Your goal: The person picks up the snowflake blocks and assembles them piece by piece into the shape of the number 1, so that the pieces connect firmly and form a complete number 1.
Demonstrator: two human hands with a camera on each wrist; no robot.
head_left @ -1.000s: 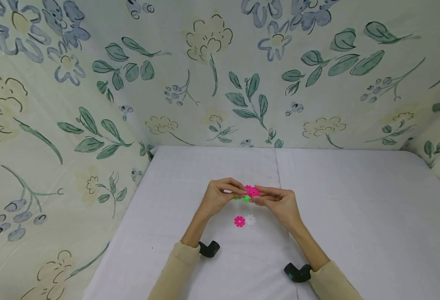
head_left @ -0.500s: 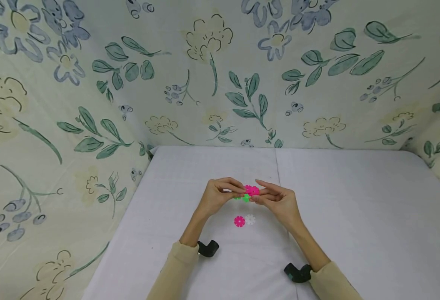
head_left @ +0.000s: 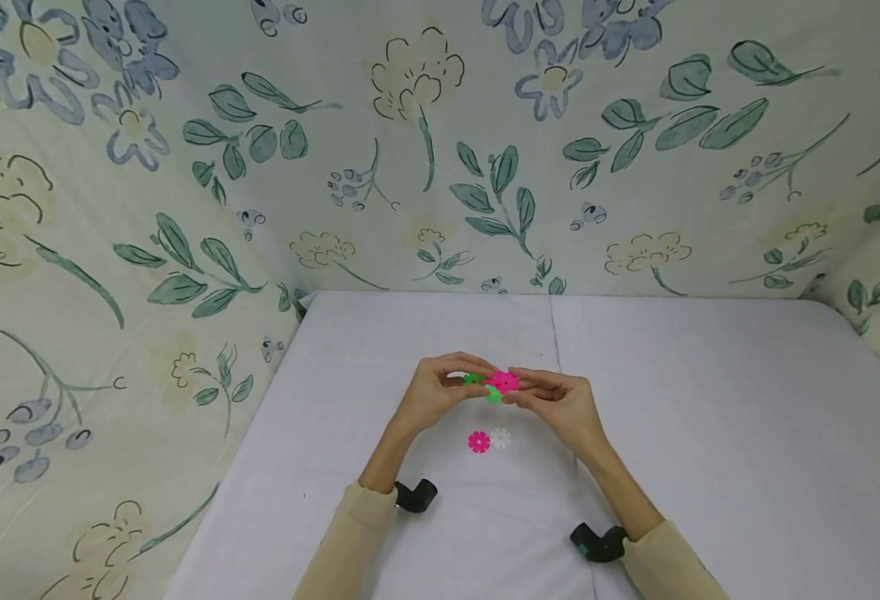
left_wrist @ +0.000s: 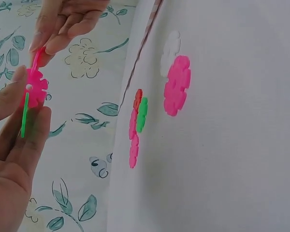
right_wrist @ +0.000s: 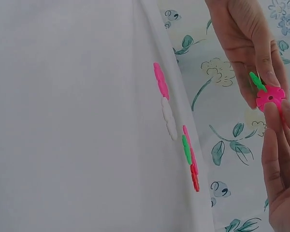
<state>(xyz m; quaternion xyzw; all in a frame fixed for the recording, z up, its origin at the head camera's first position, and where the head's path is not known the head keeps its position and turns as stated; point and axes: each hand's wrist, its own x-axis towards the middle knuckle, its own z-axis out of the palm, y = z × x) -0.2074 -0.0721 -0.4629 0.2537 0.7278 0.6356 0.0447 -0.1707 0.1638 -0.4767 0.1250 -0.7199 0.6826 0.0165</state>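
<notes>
In the head view, my left hand [head_left: 436, 392] and right hand [head_left: 563, 404] meet above the table, fingertips around small notched plastic discs. In the left wrist view, a pink disc [left_wrist: 37, 89] faces the camera, slotted to a green disc [left_wrist: 24, 116] seen edge-on. Another pink disc [left_wrist: 37, 59], also edge-on, joins its upper side. My left thumb and fingers pinch the piece at the green disc. My right fingertips pinch its pink end. In the right wrist view, the green disc [right_wrist: 256, 81] sticks out of the pink disc [right_wrist: 271, 98] toward my left palm.
Loose discs lie on the white cloth [head_left: 710, 433]: a pink disc [head_left: 479, 442] beside a white disc [head_left: 501, 438]. Farther back are a green disc [left_wrist: 142, 115], a red disc [left_wrist: 137, 100] and two pink ones. Black wrist mounts [head_left: 417, 496] sit on both forearms. Floral fabric hangs behind.
My right index finger lifted off the pink disc half a second ago and is back down on it. A green disc now shows between my left fingers. Both arms stay nearly in place.
</notes>
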